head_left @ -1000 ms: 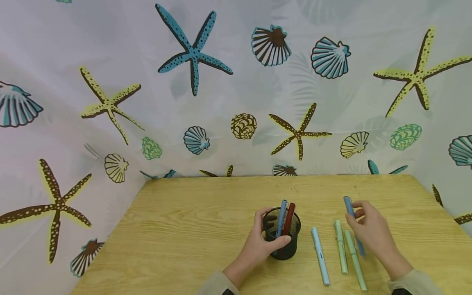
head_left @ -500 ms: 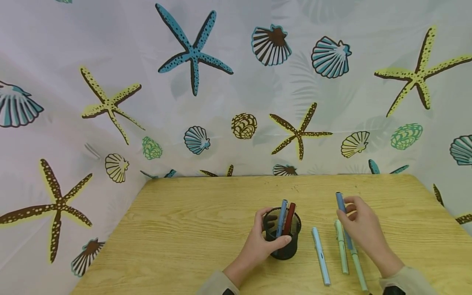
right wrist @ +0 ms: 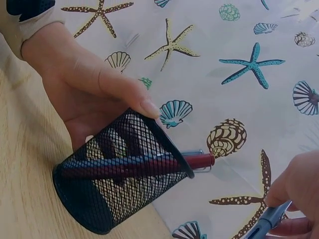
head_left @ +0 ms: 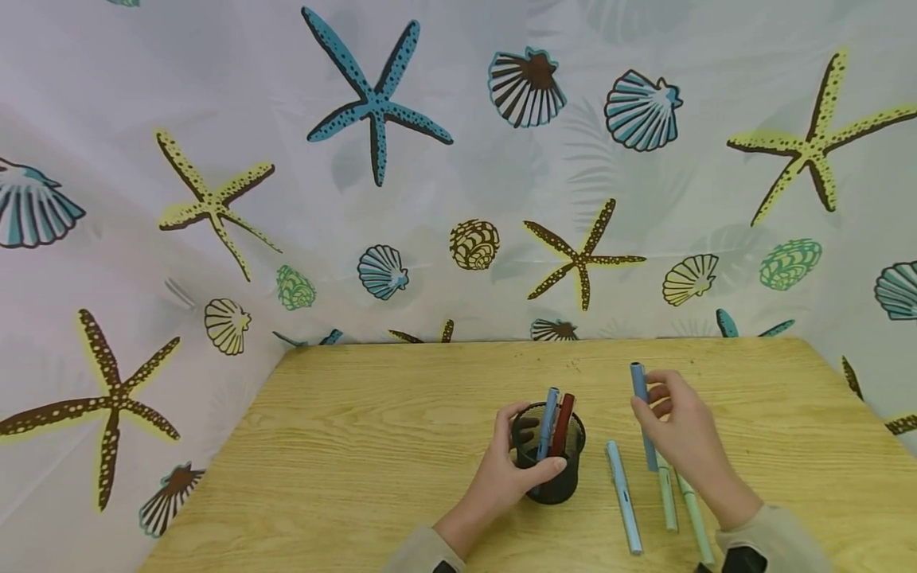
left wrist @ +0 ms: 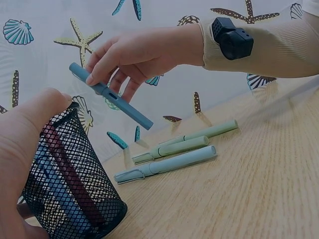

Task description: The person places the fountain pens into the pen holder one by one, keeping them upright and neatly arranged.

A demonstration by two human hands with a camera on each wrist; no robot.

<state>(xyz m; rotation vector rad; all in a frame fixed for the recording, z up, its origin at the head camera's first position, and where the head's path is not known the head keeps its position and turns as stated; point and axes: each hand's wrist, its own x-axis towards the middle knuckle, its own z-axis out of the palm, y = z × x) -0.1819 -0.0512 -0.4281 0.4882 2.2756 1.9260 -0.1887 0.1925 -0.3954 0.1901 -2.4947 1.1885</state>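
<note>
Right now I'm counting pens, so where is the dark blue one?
In the head view the dark blue pen is off the table, pinched in the right hand, right of the mesh pen cup and above the three pale pens.

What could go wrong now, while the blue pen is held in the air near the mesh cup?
1. The right hand pinches the blue pen only near its upper part, so it might slip and fall onto the pens on the table.
2. The mesh cup already holds two pens; the new pen could catch on them or on the rim, though the left hand steadies the cup.
</note>
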